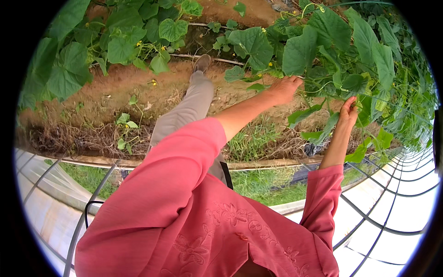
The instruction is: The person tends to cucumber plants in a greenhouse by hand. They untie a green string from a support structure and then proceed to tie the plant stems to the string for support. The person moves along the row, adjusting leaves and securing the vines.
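Observation:
My left hand (284, 90) reaches into a leafy climbing plant (341, 34), its fingers curled at a thin pale stem or string; exactly what they grip is hidden. Lower and to the right, my right hand (347, 113) pinches a green stem below a leaf (354, 84). A pale curly tendril and thin strings cross the foliage between the two hands. Bumpy green parts (380, 104), perhaps fruit, hang just right of my right hand.
Vines with yellow flowers (124, 46) grow over bare soil (115, 97) with dry stalks and grass. Pale hoses cross the soil. My shoe (201, 63) rests near them. A curved greenhouse frame (383, 226) with plastic sheeting and a grass strip (258, 184) show near the rim.

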The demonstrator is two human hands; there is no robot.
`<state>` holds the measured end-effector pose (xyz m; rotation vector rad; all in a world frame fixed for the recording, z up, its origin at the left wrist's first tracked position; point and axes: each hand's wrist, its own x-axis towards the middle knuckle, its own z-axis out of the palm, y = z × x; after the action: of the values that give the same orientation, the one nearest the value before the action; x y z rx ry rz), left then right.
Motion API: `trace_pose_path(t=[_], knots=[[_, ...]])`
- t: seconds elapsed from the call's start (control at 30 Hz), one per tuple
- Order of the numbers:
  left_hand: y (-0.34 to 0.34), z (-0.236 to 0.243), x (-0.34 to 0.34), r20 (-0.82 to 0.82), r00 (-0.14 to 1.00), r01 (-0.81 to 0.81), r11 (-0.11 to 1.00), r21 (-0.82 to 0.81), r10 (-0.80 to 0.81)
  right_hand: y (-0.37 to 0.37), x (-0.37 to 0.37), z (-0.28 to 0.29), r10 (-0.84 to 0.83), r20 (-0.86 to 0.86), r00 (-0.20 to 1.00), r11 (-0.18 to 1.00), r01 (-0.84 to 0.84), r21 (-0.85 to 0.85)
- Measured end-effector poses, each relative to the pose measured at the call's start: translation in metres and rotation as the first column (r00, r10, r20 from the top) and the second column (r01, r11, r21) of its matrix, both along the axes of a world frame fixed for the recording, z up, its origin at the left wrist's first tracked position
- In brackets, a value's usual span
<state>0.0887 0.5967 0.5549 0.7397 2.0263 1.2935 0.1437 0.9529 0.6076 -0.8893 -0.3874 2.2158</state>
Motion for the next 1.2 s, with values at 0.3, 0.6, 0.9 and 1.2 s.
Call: trace_pose_path(t=[0.3, 0.6, 0.9, 1.2], knots=[[-0.036, -0.028, -0.009, -0.038, 0.99, -0.139, 0.99, -0.016, 0.138, -0.053, -0.067, 0.023, -0.03, 0.136, 0.99, 1.0, 0.031, -0.003], [-0.069, -0.049, -0.026, -0.045, 0.979, -0.183, 0.958, 0.22, 0.197, -0.16, -0.125, 0.035, 0.088, 0.187, 0.978, 0.981, -0.118, 0.156], [-0.044, -0.032, -0.034, -0.114, 0.972, -0.168, 0.945, 0.28, 0.207, -0.259, -0.125, 0.058, 0.394, 0.354, 0.848, 0.774, -0.514, 0.371], [-0.031, 0.016, -0.104, 0.084, 0.979, -0.204, 0.939, 0.277, 0.187, -0.245, -0.119, 0.066, 0.52, 0.514, 0.683, 0.498, -0.73, 0.467]])
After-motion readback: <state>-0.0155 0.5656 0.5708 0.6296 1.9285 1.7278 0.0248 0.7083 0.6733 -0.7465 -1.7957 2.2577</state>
